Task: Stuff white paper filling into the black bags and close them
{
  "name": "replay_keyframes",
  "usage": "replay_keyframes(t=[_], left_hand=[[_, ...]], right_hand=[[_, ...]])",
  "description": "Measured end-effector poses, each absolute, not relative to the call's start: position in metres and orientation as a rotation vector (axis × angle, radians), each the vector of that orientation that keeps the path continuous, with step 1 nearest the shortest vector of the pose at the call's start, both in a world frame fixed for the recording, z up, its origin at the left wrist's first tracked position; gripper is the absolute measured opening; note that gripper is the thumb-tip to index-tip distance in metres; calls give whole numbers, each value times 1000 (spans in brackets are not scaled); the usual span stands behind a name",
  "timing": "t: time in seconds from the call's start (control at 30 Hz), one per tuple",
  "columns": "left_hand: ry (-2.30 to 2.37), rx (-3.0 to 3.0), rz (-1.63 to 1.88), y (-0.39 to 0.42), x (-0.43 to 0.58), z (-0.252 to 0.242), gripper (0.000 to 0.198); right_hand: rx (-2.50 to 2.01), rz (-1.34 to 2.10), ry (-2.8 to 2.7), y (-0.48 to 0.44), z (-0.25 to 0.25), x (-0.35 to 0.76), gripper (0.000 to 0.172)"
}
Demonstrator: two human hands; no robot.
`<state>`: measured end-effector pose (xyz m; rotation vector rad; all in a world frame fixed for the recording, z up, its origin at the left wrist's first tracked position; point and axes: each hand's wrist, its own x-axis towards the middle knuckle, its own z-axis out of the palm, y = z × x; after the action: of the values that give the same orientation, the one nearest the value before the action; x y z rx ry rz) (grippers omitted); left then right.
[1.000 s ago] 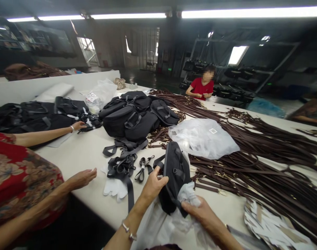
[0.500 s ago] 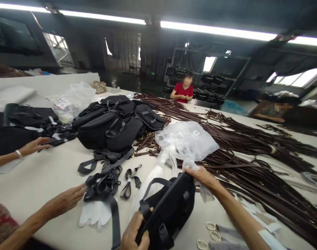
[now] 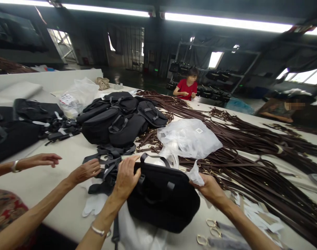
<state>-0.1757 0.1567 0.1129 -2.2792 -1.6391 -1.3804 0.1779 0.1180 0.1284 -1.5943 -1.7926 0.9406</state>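
A black fabric bag (image 3: 163,198) with a short top handle is held up over the table, its broad side towards me. My left hand (image 3: 126,178) grips its upper left corner, fingers over the edge. At the upper right corner my right hand (image 3: 210,189) is closed on the bag's edge, with a crumpled piece of white plastic (image 3: 196,174) pinched in the same fingers. Whitish plastic sheeting (image 3: 143,231) lies under the bag. Left of my left hand are dark webbing straps (image 3: 106,175), which a co-worker's hand (image 3: 87,171) touches.
Several black bags (image 3: 114,121) are piled beyond the straps, and more lie at far left. A clear plastic bag (image 3: 189,137) rests on brown straps (image 3: 241,163) spread across the right. Metal-ringed grey straps (image 3: 226,231) lie at front right. A person in red (image 3: 186,88) sits across the table.
The black bag has turned so its broad side faces me. My left hand has moved up to its upper left corner. The co-worker's hands have shifted, one now at the dark straps.
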Motion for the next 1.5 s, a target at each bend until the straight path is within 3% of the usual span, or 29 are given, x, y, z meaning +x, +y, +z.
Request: replay_keyframes(t=[0.1,0.2,0.37,0.5,0.57,0.67,0.87,1.0,1.17,1.3,1.4,1.5], left_hand=[[-1847,-2182,-1435,146,-147,126,17],[-2056,-2616,-1385,103,-110,133,13],[-2275,-2724,-1151,49,-74,125,54],[-2248,-2571,-1256,44,-77,115,59],[-2156,-2532,-1334,43,-81,115,58],[-2122,-2524,-1440,37,-87,126,56],[-2288,-2576,-1666,31,-101,165,50],[-2218,-2597,-1717,32,-103,177,52],[-2127,-2718,-1807,29,-113,186,41],[-1912,-2866,-1801,25,-137,189,34],[-1699,-2645,-1809,23,-148,195,26],[-1596,-2463,-1594,23,-143,207,4]], right_hand=[[-1629,827,-1834,107,122,160,27],[-1639,962,-1636,98,118,141,36],[-1421,1603,-1169,81,131,114,48],[-1164,1817,-1037,68,141,96,60],[-1136,1755,-1106,64,141,88,59],[-1204,1485,-1357,63,139,80,43],[-856,657,-2118,69,159,91,16],[-574,290,-2429,70,181,101,19],[-880,468,-2268,82,185,110,6],[-1162,787,-1870,94,183,108,25],[-1167,1044,-1681,90,193,97,38],[-1172,1131,-1612,79,215,84,40]])
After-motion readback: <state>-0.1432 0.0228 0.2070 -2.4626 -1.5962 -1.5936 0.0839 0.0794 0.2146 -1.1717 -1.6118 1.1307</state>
